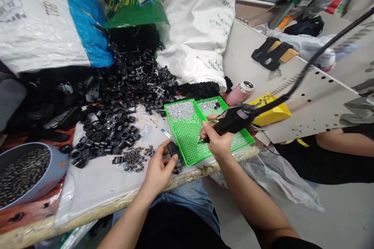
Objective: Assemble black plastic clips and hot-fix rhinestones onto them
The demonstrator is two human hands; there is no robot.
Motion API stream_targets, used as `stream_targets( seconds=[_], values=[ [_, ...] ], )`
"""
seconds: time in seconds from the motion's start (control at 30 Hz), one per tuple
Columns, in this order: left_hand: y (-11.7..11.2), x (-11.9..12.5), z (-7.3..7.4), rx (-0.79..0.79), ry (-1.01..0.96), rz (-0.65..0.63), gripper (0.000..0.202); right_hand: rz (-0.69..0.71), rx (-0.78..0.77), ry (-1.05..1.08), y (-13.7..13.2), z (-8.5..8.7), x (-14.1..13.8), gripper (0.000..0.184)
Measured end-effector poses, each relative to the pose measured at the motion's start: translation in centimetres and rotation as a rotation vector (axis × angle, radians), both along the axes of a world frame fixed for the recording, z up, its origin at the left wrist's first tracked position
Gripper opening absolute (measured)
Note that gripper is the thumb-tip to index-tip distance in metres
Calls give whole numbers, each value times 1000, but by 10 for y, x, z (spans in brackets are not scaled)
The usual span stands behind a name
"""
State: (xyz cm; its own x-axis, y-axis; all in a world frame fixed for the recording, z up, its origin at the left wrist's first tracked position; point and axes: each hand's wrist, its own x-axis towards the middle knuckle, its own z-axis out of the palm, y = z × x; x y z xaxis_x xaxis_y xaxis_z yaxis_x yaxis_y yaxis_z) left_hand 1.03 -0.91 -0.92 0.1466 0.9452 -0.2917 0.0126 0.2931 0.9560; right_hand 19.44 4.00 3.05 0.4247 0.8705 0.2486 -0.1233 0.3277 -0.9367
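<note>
The right hand (pixel 216 142) grips a corded black tool (pixel 233 120) low over a green perforated tray (pixel 177 135), while the left hand (pixel 159 173) closes around a black plastic part (pixel 174 153) at the tray's edge.

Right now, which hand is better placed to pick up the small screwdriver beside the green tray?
Left: the left hand sits just below the screwdriver, though its fingers hold a black plastic part. The right hand is farther off, over the green tray, and grips a black corded tool.
</note>
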Motion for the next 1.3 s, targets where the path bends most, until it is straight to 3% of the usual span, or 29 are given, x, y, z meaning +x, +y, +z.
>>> stream_targets(
  seconds=[0.17, 0.33, 0.63, 1.3],
  values=[
    [-1, 0, -3, 22, -9, -6, 65, 203, 30, 77, -26, 24, -22, 24],
    [-1, -1, -5, 63, 20, -27, 64, 374, -35, 128, -38, 18, -45, 25],
    [0, -2, -10, 56, -25, -35, 64, 410, -97, 78, -41, 14, -52, 29],
    [1, -2, -1, 49, -12, -45, 60, 404, -74, 133, -34, 11, -49, 26]
  ],
)
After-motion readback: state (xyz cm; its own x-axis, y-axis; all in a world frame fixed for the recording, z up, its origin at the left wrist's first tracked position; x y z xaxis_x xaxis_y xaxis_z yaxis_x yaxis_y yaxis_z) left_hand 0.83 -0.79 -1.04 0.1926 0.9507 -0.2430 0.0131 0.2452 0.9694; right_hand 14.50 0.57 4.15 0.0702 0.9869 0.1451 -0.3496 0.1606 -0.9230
